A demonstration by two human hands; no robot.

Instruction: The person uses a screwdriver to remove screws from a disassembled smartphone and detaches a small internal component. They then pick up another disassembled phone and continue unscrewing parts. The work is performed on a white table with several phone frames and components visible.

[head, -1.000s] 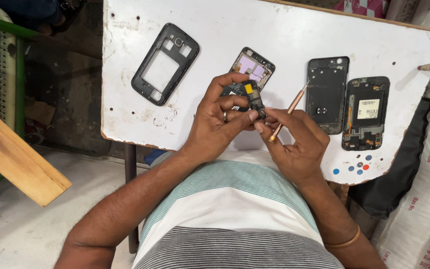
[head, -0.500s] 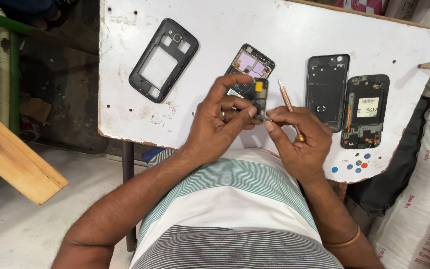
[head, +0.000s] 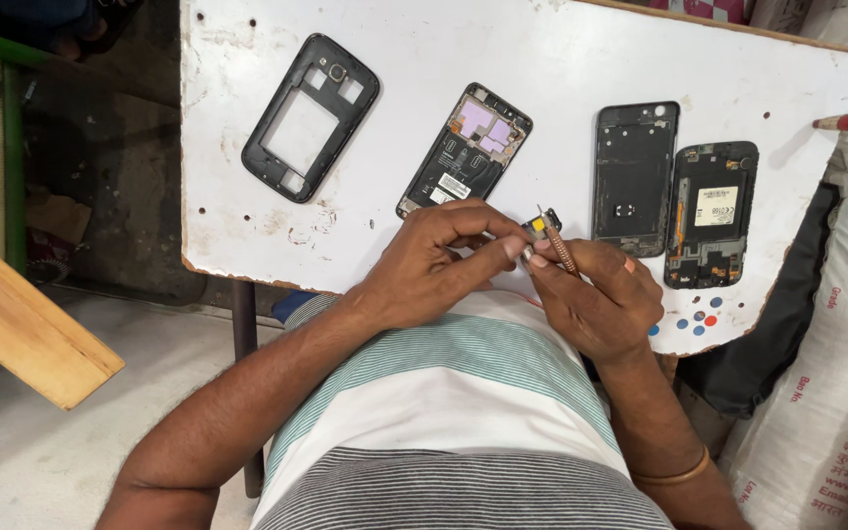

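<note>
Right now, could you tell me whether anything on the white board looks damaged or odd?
Yes: the white board is chipped along its near edge and scuffed. The four phone parts lie apart, the empty phone frame askew.

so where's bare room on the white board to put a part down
Bare: the far strip above the open phone, and between the black frame and it. Crowded: the right end by the two phone backs and the near edge under both hands.
</note>
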